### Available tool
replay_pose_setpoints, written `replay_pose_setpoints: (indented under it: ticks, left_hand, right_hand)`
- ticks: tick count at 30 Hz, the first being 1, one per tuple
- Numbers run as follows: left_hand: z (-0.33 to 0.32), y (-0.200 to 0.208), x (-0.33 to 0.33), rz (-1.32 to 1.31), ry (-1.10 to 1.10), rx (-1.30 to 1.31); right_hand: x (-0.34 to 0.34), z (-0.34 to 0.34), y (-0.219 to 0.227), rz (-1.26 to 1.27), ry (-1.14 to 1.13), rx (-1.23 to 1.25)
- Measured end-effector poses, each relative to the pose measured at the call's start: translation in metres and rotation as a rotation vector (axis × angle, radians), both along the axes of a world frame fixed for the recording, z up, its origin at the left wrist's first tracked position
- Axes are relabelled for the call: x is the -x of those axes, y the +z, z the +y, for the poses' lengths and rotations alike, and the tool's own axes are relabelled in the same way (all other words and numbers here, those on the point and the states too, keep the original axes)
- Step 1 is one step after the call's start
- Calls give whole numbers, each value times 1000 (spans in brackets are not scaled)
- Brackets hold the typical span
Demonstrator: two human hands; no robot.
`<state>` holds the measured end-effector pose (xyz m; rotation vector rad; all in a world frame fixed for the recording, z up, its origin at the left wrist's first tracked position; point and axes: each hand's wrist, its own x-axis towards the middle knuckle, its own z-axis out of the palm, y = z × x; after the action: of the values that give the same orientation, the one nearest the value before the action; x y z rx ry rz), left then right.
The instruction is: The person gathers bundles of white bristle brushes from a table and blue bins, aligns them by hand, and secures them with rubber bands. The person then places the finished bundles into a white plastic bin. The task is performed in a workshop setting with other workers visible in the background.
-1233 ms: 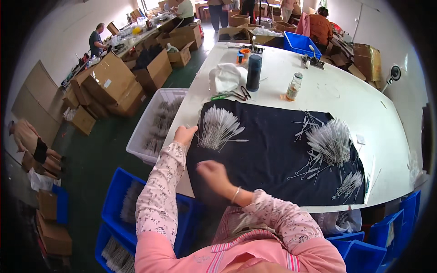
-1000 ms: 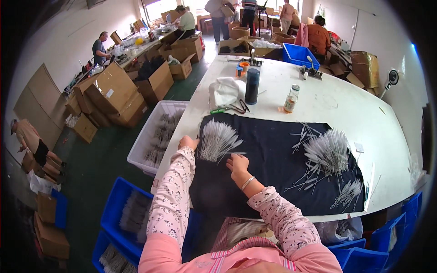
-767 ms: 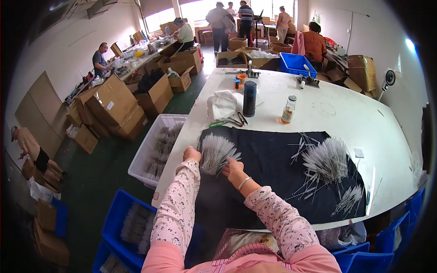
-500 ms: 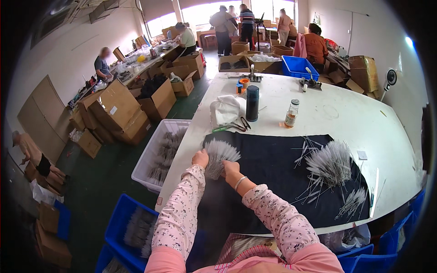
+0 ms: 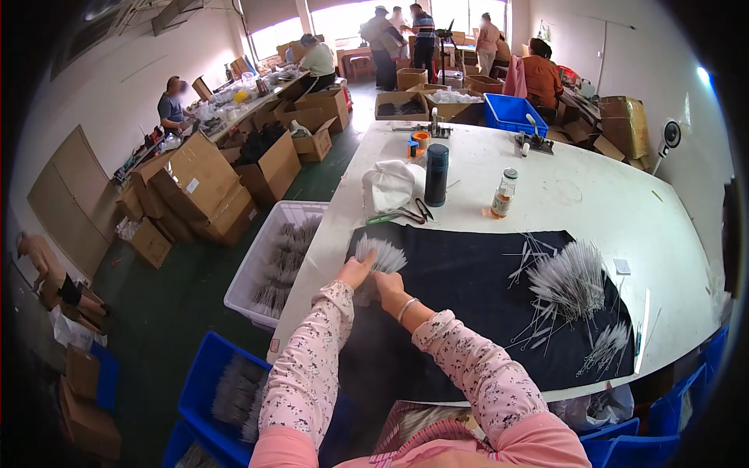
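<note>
Brushes (image 5: 573,281) heaped on a worktable (image 5: 647,242), cardboard boxes (image 5: 195,179) and people (image 5: 317,62) at a bench (image 5: 236,125) show a workshop.

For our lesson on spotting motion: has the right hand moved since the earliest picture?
Yes: the right hand has moved forward, nearer the standing dark flask, to the brush bundle.
</note>
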<state>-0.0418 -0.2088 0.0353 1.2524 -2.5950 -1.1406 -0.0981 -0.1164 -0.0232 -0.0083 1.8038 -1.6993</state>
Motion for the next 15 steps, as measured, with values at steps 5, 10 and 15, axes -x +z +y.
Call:
replay_pose_setpoints:
  ticks: [5,10,15]
  left_hand:
    - [6,24,-9,34,-58,-197]
    - [-25,-23,0,105,-68,-315]
    - [-1,-1,7,227,-131,-740]
  right_hand:
    - [-10,6,19,-85,17,70]
    - [-26,1,23,15,112,47]
    - [-22,18,26,134,59,12]
